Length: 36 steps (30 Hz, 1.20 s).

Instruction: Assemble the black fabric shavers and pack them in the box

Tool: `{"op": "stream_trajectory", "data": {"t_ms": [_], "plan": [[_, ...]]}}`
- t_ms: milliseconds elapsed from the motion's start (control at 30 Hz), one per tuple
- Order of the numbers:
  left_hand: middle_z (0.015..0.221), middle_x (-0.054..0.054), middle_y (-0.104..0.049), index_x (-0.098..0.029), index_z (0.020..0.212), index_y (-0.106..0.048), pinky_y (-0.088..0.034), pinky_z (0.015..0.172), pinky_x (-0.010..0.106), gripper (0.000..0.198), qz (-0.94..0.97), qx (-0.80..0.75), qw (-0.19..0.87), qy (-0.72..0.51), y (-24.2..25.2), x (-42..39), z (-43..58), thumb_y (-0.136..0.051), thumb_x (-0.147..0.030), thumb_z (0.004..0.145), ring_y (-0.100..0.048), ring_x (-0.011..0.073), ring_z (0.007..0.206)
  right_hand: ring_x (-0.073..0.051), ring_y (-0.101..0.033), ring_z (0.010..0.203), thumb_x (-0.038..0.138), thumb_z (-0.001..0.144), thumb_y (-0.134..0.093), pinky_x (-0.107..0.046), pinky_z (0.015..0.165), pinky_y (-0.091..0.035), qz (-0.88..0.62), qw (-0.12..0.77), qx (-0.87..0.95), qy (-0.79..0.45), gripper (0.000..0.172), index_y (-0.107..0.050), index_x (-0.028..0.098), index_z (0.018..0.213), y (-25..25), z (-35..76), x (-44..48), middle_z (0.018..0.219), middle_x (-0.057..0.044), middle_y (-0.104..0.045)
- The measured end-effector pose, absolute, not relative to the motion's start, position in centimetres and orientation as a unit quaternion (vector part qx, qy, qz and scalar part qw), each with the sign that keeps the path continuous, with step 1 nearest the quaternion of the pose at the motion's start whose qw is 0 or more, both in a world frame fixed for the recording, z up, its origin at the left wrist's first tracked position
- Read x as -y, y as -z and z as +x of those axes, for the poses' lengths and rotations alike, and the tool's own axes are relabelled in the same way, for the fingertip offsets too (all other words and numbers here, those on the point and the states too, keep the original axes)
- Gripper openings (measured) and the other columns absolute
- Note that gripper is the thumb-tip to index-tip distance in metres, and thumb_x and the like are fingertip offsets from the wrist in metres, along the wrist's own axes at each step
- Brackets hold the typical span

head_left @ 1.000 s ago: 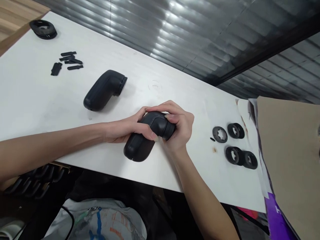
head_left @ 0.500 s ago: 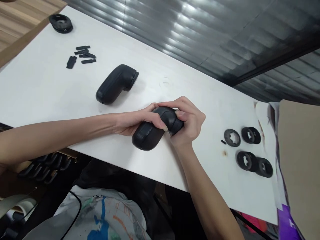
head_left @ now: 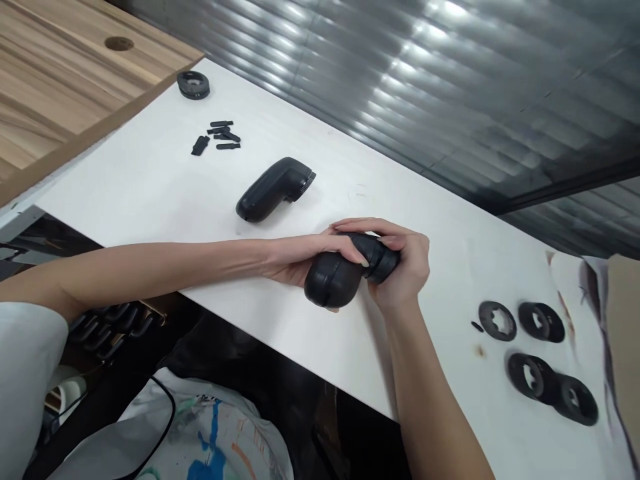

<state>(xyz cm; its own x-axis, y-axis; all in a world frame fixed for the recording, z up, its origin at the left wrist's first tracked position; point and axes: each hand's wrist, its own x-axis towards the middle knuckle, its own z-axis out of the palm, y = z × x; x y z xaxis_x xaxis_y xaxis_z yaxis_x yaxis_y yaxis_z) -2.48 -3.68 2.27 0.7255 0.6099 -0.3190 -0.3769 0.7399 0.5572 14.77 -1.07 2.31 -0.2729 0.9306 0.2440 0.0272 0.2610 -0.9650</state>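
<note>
At mid-frame the left hand (head_left: 295, 257) is closed around the rounded handle of a black fabric shaver (head_left: 335, 283). The right hand (head_left: 407, 270) is clasped over its head end, just above the near edge of the white bench (head_left: 150, 187). A second shaver (head_left: 275, 190) lies up and to the left, with small black clips (head_left: 217, 135) and a black ring (head_left: 193, 85) beyond it, and four toothed black rings (head_left: 497, 321) lie at lower right. A wooden top (head_left: 55, 100) fills the upper left corner and a grey ribbed wall (head_left: 425, 80) runs behind; the print on the cloth (head_left: 220, 433) at the bottom edge is too blurred to read.
</note>
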Motion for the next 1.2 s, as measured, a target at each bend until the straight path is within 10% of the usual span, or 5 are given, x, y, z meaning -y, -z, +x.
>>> {"op": "stream_trajectory", "data": {"t_ms": [267,567,967,1200], "plan": [[0.074,0.003,-0.067,-0.017,0.105,-0.064,-0.064,0.059,0.033,0.041,0.305,-0.255,0.882,-0.254,-1.5,3.4,-2.6,-0.084,-0.040,0.076,-0.067,0.0197,0.066,-0.035,-0.076,0.105,0.034,0.083,-0.049,-0.049,0.101,-0.058,-0.385,0.406,0.637,-0.531,0.040,-0.087,0.019,0.083,-2.8,15.5,0.8,0.099,-0.011,-0.083],[0.088,-0.001,-0.066,-0.029,0.141,-0.049,-0.066,0.062,0.034,0.064,0.332,-0.267,0.860,-0.281,-2.9,4.1,-2.6,-0.078,-0.029,0.084,-0.068,0.0174,0.066,-0.032,-0.076,0.104,0.034,0.084,-0.050,-0.045,0.101,-0.058,-0.415,0.426,0.611,-0.522,0.041,-0.088,0.019,0.087,-3.2,15.4,1.0,0.101,-0.010,-0.084],[0.104,0.000,-0.059,-0.030,0.136,-0.054,-0.062,0.072,0.033,0.064,0.337,-0.301,0.832,-0.322,-3.4,4.8,-2.1,-0.078,-0.029,0.077,-0.060,0.0140,0.075,-0.033,-0.075,0.118,0.048,0.094,-0.053,-0.050,0.101,-0.063,-0.429,0.414,0.564,-0.572,0.036,-0.076,0.027,0.114,-2.9,15.0,1.5,0.124,-0.006,-0.078],[0.103,0.002,-0.060,-0.028,0.133,-0.057,-0.059,0.070,0.030,0.061,0.345,-0.309,0.821,-0.334,-3.4,5.2,-1.9,-0.079,-0.029,0.077,-0.060,0.0164,0.080,-0.032,-0.076,0.110,0.049,0.099,-0.044,-0.049,0.101,-0.062,-0.441,0.390,0.610,-0.530,0.046,-0.081,0.023,0.092,-3.1,15.1,1.6,0.108,-0.009,-0.081]]}}
